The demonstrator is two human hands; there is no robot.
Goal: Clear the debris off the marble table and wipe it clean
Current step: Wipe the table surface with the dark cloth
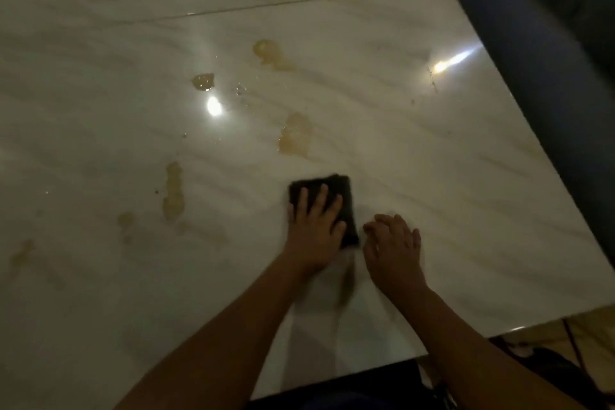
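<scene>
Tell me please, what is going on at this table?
A person is wiping the marble table. The left hand presses flat on a dark folded cloth. The right hand rests on the marble just beside the cloth and holds nothing. Several brownish wet stains lie farther out and to the left of the cloth, not yet wiped.

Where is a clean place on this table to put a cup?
Bare marble table lies between the right hand and the right edge. Left of and beyond the dark cloth under the left hand, brown spills crowd it.
</scene>
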